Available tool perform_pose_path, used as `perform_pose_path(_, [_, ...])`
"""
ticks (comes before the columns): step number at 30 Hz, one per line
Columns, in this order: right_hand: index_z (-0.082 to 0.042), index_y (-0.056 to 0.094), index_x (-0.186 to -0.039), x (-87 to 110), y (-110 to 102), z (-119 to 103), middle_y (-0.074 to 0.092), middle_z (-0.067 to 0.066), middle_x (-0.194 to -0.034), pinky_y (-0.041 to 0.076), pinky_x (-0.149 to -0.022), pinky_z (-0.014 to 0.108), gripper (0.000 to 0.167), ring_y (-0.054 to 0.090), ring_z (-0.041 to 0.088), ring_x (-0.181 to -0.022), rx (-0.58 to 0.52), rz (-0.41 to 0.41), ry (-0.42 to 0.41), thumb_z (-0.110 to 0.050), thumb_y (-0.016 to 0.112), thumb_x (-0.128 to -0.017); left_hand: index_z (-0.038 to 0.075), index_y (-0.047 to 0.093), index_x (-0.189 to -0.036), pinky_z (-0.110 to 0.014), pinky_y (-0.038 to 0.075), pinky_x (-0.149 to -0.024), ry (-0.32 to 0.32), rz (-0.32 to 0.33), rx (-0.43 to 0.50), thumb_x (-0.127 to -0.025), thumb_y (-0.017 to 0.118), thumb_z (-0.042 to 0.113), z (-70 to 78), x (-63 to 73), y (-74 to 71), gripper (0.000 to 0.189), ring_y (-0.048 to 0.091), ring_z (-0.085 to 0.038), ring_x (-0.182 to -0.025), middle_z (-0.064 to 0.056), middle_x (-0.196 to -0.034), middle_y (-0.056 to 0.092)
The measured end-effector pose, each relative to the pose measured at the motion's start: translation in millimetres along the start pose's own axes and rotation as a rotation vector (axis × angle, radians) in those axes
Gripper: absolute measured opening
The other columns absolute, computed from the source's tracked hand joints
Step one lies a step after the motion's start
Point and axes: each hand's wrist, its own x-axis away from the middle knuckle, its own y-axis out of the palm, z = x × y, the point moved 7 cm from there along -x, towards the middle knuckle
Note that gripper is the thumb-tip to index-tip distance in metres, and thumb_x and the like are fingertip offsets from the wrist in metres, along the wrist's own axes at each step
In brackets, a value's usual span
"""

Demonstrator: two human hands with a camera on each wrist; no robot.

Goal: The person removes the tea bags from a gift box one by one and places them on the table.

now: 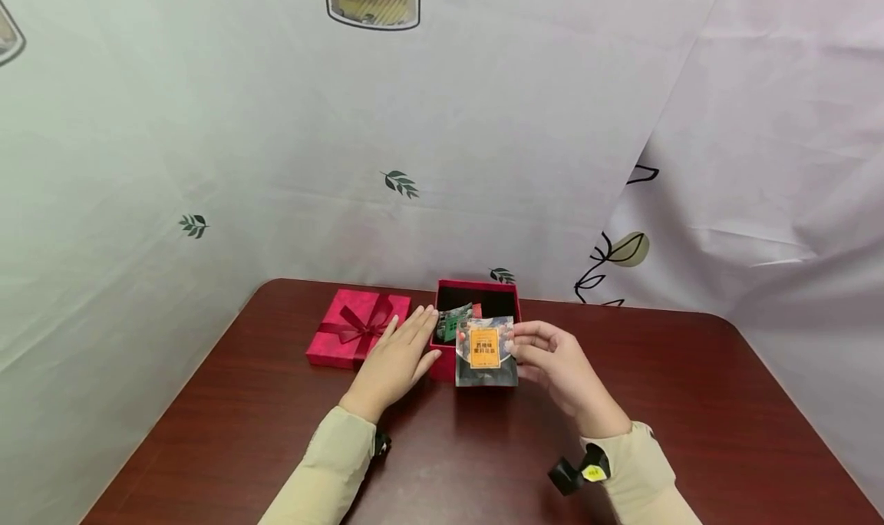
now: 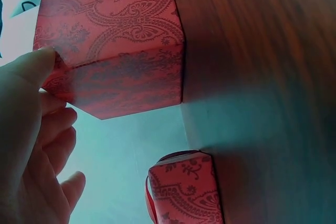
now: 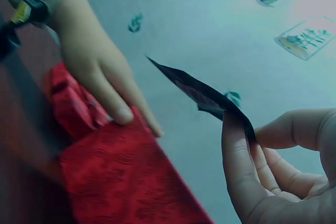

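Observation:
A dark sachet with an orange label is held over the front of an uncovered red box. My right hand pinches the sachet by its right edge, between thumb and fingers; the right wrist view shows the sachet tilted and nearly edge-on. At the box's left side lies my left hand, fingers extended. Its thumb touches the patterned box wall in the left wrist view. Inside the dark box interior, a green-labelled sachet shows, with a bit of red beside it.
A red lid with a dark red ribbon bow lies on the brown table, left of the box. Behind the table hangs a pale cloth printed with leaves.

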Motion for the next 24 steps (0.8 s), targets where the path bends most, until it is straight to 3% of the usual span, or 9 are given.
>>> perform_pose_path(5, [0.001, 0.059, -0.112, 12.6, 7.1, 18.2, 0.067, 0.003, -0.097, 0.060, -0.070, 0.027, 0.022, 0.065, 0.012, -0.083, -0.037, -0.087, 0.030, 0.002, 0.065, -0.091, 0.010, 0.038, -0.158, -0.053, 0.022, -0.122, -0.003, -0.012, -0.005, -0.102, 0.059, 0.040, -2.0, -0.6, 1.5, 0.066, 0.028, -0.023, -0.152, -0.006, -0.162, 0.036])
perform_pose_path(10, [0.000, 0.058, -0.112, 21.2, 16.0, 45.8, 0.065, 0.003, -0.096, 0.060, -0.072, 0.028, 0.021, 0.063, 0.012, -0.085, -0.076, -0.157, 0.124, -0.002, 0.065, -0.093, 0.011, 0.037, -0.158, -0.054, 0.022, -0.122, -0.006, -0.016, -0.014, -0.103, 0.058, 0.041, -2.3, -0.9, 0.2, 0.066, 0.028, -0.023, -0.152, -0.005, -0.162, 0.036])
perform_pose_path(15, [-0.001, 0.057, -0.113, 22.1, 25.3, 71.9, 0.065, 0.003, -0.096, 0.060, -0.076, 0.032, 0.021, 0.063, 0.014, -0.088, -0.102, -0.185, 0.205, -0.005, 0.064, -0.094, 0.010, 0.037, -0.158, -0.055, 0.022, -0.122, 0.000, -0.017, -0.020, -0.102, 0.058, 0.042, -1.3, -0.8, -0.2, 0.067, 0.030, -0.026, -0.151, -0.007, -0.162, 0.036])
perform_pose_path(24, [0.003, 0.054, -0.114, 13.6, 39.2, 99.2, 0.066, 0.005, -0.097, 0.060, -0.080, 0.034, 0.023, 0.067, 0.016, -0.089, -0.125, -0.211, 0.228, -0.003, 0.061, -0.093, 0.010, 0.036, -0.158, -0.056, 0.022, -0.122, -0.003, -0.013, -0.010, -0.103, 0.058, 0.041, 0.0, 0.6, -0.5, 0.067, 0.031, -0.026, -0.151, -0.007, -0.163, 0.035])
